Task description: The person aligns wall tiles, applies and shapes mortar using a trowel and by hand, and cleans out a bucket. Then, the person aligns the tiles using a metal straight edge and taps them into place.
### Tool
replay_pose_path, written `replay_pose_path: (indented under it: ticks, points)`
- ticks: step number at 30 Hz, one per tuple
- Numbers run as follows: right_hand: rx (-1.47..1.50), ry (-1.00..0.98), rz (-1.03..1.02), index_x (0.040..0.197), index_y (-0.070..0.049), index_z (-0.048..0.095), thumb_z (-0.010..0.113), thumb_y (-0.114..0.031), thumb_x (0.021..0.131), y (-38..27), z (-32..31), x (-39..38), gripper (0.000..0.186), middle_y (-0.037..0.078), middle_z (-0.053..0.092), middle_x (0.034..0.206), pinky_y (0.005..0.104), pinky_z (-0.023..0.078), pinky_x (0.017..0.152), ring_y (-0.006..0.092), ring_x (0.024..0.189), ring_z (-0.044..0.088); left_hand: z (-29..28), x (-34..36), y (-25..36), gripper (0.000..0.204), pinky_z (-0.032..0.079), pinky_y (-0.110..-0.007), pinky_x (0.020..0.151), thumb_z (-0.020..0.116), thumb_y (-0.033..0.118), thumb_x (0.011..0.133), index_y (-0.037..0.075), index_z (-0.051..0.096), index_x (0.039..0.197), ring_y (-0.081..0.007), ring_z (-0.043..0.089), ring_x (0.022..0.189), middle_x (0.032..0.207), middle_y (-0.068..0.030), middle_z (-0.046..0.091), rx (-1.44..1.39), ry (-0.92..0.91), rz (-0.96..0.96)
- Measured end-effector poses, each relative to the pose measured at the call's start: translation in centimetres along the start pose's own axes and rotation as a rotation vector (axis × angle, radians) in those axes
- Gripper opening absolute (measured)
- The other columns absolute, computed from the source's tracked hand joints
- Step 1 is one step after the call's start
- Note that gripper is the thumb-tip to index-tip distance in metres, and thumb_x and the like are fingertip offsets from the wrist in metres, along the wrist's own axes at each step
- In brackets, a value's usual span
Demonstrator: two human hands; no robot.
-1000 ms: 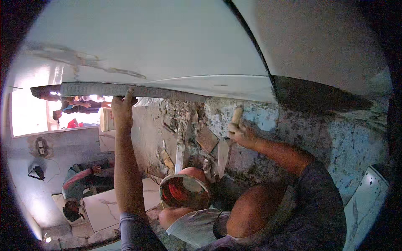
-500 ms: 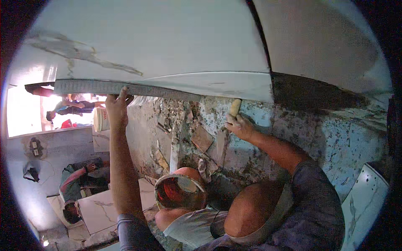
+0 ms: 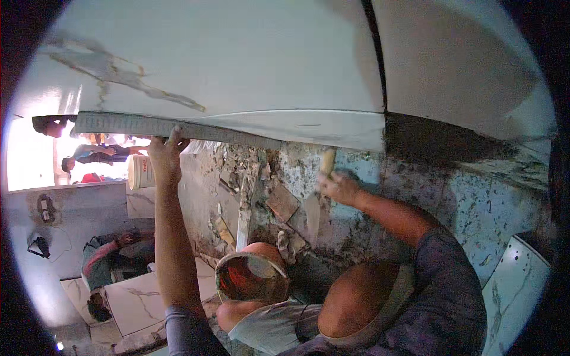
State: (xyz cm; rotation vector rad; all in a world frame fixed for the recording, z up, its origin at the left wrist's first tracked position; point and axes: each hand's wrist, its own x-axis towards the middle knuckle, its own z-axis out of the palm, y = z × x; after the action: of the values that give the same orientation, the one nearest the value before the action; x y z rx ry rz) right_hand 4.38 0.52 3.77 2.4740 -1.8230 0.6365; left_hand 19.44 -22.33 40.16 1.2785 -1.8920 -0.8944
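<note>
Up at the left, my left hand (image 3: 165, 154) grips a long grey ribbed strip (image 3: 136, 126), thumb on its face and fingers curled beneath. The strip runs along the lower edge of a large white marble-look tile (image 3: 267, 53). My right hand (image 3: 341, 187) is closed around a trowel (image 3: 312, 218). Its pale yellowish handle points up, just under the tile's edge, and its blade hangs below my fist. Behind the trowel is a rough wall surface (image 3: 368, 166) with patchy blue paint.
An orange mortar-stained bucket (image 3: 255, 276) lies tilted near my knee. Broken tile pieces (image 3: 282, 202) and rubble lie beyond it. A white bucket (image 3: 141, 172) stands left of my forearm. Another person (image 3: 113, 255) is low at the left, near marbled tiles (image 3: 133, 302). A tile (image 3: 516, 291) leans at right.
My right hand has lowered slightly, taking the trowel handle from against the tile's edge to just beneath it, and the trowel has turned more upright. My left hand keeps its hold.
</note>
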Motion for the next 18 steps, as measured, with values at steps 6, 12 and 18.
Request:
replay_pose_path:
  ticks: [6, 12, 18]
  points:
    - [0.094, 0.387, -0.026, 0.088, -0.016, 0.059, 0.057, -0.017, 0.072, -0.1, -0.4, 0.6, 0.016, 0.008, 0.053, 0.103, 0.0384, 0.051, 0.064, 0.024, 0.073, 0.053, -0.1, -0.1, 0.1, 0.021, 0.056, -0.031, 0.071, 0.059, 0.008, 0.085, -0.002, 0.051, 0.101, -0.0176, 0.06, 0.079, 0.092, -0.0095, 0.057, -0.013, -0.023, 0.034]
    - [0.124, 0.262, 0.09, 0.089, -0.02, 0.06, 0.058, -0.021, 0.072, 0.5, -0.3, 0.3, 0.017, 0.002, 0.055, 0.101, 0.0345, 0.05, 0.068, 0.0222, 0.081, 0.052, -0.1, -0.2, -0.2, 0.024, 0.056, -0.032, 0.07, 0.061, 0.009, 0.084, -0.003, 0.051, 0.102, -0.0182, 0.06, 0.078, 0.093, -0.0115, 0.058, -0.085, -0.04, 0.07]
    - [0.159, 0.303, -0.029, 0.081, -0.021, 0.059, 0.056, -0.021, 0.071, 1.0, 0.2, 0.5, 0.01, 0.004, 0.053, 0.102, 0.0338, 0.051, 0.065, 0.0218, 0.076, 0.053, 0.0, 0.1, -0.3, 0.024, 0.055, -0.033, 0.071, 0.062, 0.009, 0.083, -0.002, 0.052, 0.102, -0.0196, 0.061, 0.08, 0.091, -0.0109, 0.058, -0.058, -0.007, -0.001]
